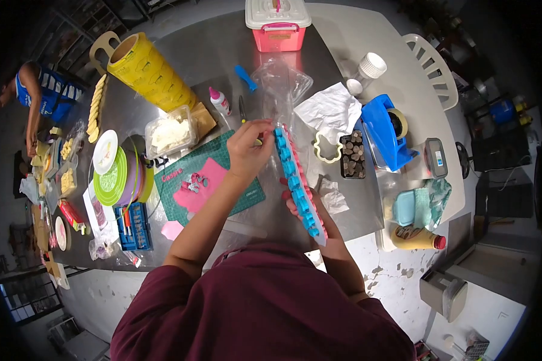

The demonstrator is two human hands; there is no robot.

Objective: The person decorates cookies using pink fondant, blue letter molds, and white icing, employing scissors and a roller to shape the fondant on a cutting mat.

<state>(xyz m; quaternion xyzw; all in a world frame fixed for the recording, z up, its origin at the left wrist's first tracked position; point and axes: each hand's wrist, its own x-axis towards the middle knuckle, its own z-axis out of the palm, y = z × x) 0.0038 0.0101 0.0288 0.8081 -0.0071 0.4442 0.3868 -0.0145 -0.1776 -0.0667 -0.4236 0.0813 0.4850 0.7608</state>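
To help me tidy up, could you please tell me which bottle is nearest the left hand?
The white, pink-capped bottle, beyond the left hand; the yellow, red-capped bottle is far to the right.

Includes a pink box [278, 42] (white lid [265, 14], pink handle [280, 26]) at the far end of the surface [205, 54] and a yellow roll [153, 72] to its left. On the right, features a blue tape dispenser [380, 129], a red-capped bottle [417, 237] and a white chair [448, 71].
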